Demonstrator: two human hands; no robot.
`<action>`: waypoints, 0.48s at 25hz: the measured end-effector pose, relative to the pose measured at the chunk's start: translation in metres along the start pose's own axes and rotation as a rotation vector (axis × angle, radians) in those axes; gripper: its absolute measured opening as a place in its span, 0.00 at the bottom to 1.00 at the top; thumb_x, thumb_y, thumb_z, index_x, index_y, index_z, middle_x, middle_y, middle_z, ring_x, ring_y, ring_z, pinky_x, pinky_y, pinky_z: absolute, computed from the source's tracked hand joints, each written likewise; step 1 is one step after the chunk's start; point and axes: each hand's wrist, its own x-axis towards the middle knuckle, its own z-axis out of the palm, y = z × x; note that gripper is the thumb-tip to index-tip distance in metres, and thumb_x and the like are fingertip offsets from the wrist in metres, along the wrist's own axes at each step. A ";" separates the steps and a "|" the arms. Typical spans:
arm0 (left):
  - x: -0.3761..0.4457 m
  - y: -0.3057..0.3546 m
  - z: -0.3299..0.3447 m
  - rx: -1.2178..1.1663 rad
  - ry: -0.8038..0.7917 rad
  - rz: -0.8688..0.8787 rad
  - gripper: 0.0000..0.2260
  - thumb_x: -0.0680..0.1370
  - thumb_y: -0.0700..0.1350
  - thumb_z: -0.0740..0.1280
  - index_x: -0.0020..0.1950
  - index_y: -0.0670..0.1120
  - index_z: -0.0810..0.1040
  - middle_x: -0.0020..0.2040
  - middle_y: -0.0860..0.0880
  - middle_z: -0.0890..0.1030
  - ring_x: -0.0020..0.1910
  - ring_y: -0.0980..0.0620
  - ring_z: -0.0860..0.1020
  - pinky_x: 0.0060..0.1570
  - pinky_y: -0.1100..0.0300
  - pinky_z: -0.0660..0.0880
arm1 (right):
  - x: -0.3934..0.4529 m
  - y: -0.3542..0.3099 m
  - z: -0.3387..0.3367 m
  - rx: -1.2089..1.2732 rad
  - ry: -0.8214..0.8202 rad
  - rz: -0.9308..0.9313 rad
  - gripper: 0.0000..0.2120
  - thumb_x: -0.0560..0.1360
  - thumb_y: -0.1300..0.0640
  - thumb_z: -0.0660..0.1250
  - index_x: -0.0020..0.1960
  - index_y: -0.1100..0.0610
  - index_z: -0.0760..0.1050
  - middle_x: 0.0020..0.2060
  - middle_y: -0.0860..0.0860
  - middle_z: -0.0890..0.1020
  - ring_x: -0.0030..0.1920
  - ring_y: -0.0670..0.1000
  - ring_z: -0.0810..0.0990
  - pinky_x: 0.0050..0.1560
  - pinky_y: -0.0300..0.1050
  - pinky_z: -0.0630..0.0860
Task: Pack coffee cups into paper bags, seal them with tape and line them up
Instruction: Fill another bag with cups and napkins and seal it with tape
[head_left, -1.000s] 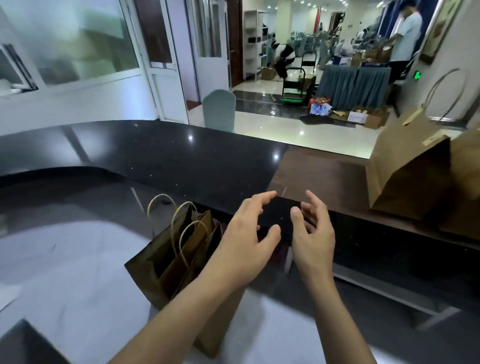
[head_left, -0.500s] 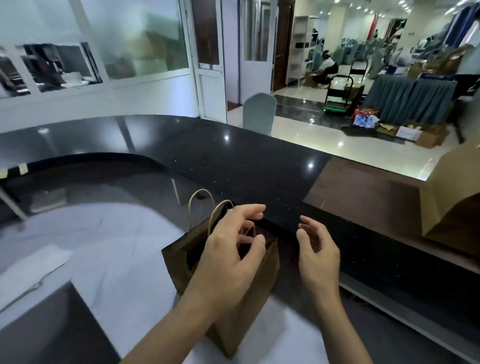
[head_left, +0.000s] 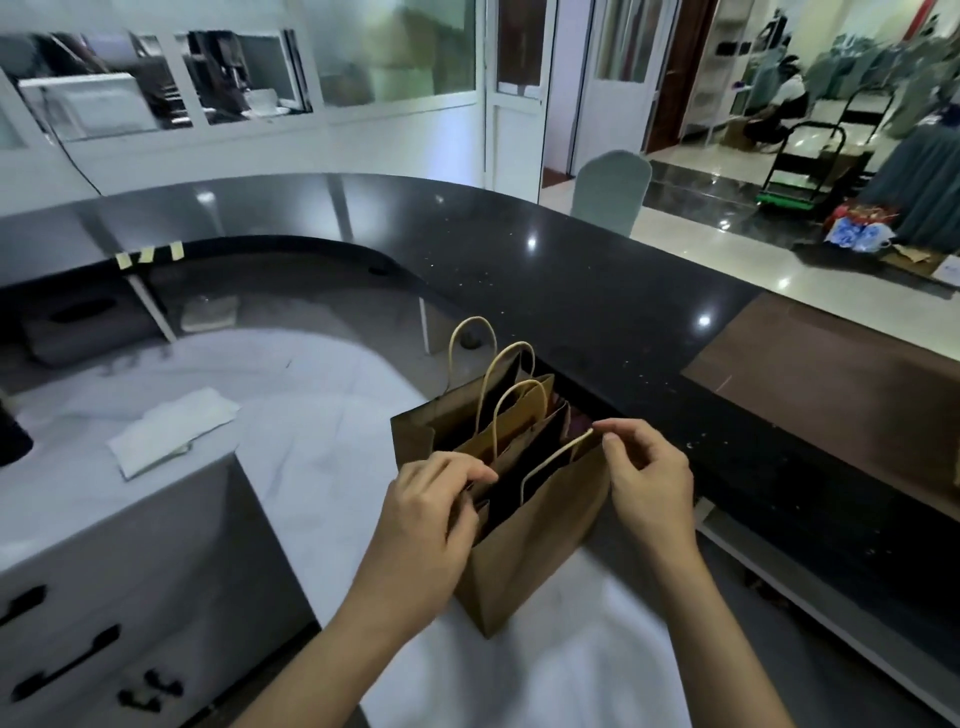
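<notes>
Since half a second earlier both hands had been brought down onto the bags, where before they had hovered above with fingers loosely curled and holding nothing. The left hand (head_left: 431, 499) was curled over the near-left rim of the front paper bag (head_left: 524, 561), its fingertips pinching the paper edge. The right hand (head_left: 644, 483) was pinching the far end of that bag's cord handle (head_left: 558, 457) between thumb and forefinger, at the bag's right corner.

The task was judged to be at an early stage: the front bag was being pulled open or parted from the others, no coffee cup could be seen anywhere, no tape was on any bag here, and nothing was lined up yet.

The front bag was of matt brown kraft paper, boxy, with sharp folded creases and a dark interior; its handle was a pale twisted cord lying flat across the mouth. Just behind it, touching, further bags (head_left: 467, 415) of the same paper stood upright in a stack, their cord loops arched. All stood on a white, marble-veined worktop (head_left: 291, 467). To the left a folded white sheet (head_left: 174, 428) lay flat. Beyond, a raised counter (head_left: 571, 280) of polished black speckled stone curved round, with short strips of pale tape (head_left: 150, 254) stuck along its inner edge
</notes>
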 end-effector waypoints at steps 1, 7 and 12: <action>-0.004 -0.002 0.002 0.056 -0.007 -0.004 0.16 0.81 0.39 0.62 0.61 0.59 0.76 0.61 0.65 0.75 0.64 0.60 0.70 0.62 0.64 0.66 | 0.002 0.000 0.000 -0.028 -0.025 -0.011 0.09 0.81 0.56 0.68 0.52 0.42 0.83 0.51 0.40 0.83 0.54 0.40 0.80 0.54 0.45 0.79; -0.019 -0.015 0.016 0.208 -0.101 -0.076 0.17 0.83 0.50 0.51 0.68 0.63 0.70 0.65 0.66 0.73 0.70 0.62 0.62 0.67 0.65 0.54 | -0.004 -0.003 -0.002 -0.161 -0.159 -0.022 0.08 0.80 0.52 0.69 0.49 0.38 0.81 0.57 0.41 0.78 0.61 0.45 0.76 0.63 0.50 0.75; -0.029 -0.023 0.021 0.203 -0.064 -0.140 0.13 0.84 0.49 0.56 0.66 0.63 0.69 0.60 0.64 0.74 0.63 0.60 0.70 0.63 0.60 0.61 | -0.016 -0.006 -0.015 -0.204 -0.134 0.027 0.06 0.79 0.48 0.70 0.45 0.40 0.82 0.49 0.43 0.77 0.52 0.44 0.77 0.47 0.40 0.73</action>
